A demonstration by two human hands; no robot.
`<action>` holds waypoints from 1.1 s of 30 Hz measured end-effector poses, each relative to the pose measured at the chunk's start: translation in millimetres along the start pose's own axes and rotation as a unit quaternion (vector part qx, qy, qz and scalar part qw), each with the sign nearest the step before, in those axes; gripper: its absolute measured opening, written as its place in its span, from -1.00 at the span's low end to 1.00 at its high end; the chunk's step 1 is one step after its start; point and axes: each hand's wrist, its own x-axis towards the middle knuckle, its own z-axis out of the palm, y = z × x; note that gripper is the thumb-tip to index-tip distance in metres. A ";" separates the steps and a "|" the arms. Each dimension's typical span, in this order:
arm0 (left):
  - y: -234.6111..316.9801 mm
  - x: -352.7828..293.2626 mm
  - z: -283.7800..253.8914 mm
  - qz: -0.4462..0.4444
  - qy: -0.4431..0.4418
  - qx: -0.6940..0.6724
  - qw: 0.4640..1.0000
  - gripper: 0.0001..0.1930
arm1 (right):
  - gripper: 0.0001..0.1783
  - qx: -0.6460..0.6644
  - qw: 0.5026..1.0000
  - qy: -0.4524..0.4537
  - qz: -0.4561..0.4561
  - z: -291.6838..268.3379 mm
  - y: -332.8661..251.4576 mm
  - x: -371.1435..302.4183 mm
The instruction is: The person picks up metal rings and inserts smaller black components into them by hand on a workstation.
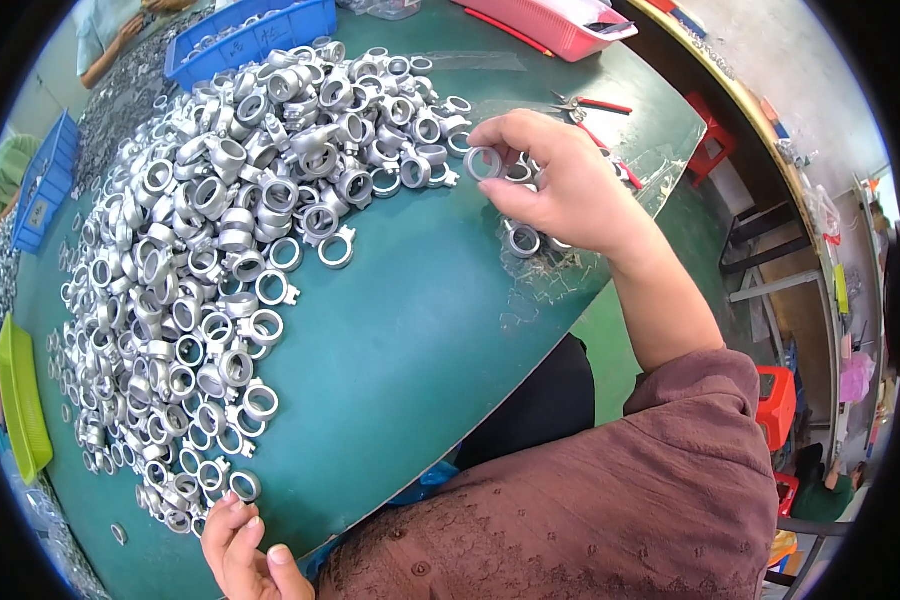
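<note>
A large heap of silver metal ring clamps [260, 190] covers the left and far part of the green table. My right hand [560, 185] is raised over the table's right side, thumb and forefinger pinching one ring clamp [483, 163]. Below and beside that hand lie a few more ring clamps [522, 240], partly hidden by it. My left hand [245, 555] is at the near end of the heap, fingers apart. Its fingertips are close to a ring clamp [244, 487] at the edge of the pile; whether they touch it, I cannot tell.
Red-handled pliers [602, 104] lie beyond my right hand. A blue bin [255, 40], a pink basket [560, 28] and a red pencil-like stick [510, 32] are at the far side. Another blue bin [48, 185] and a yellow-green basket [22, 400] stand left. Other people sit at the far left.
</note>
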 end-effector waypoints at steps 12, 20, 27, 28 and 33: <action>-6.0 -16.3 7.3 -0.041 0.023 -0.054 0.997 -0.75 | -0.66 0.149 0.988 0.050 -0.014 6.5 -26.5 -13.9; 0.1 -14.0 12.0 -0.039 0.062 -0.026 0.997 -0.75 | -0.70 0.087 0.991 0.059 -0.084 2.0 -42.0 -20.3; 2.4 -14.8 13.6 -0.026 0.063 0.002 0.998 -0.75 | -0.64 0.229 0.970 -0.033 -0.071 -7.2 -32.6 -32.8; 2.5 -15.0 14.2 -0.024 0.066 0.002 0.998 -0.76 | -0.63 0.323 0.943 -0.074 -0.035 -5.6 -31.3 -35.4; 3.9 -14.3 15.6 -0.011 0.064 0.018 0.998 -0.76 | -0.58 0.520 0.837 -0.164 0.033 2.8 -24.8 -43.6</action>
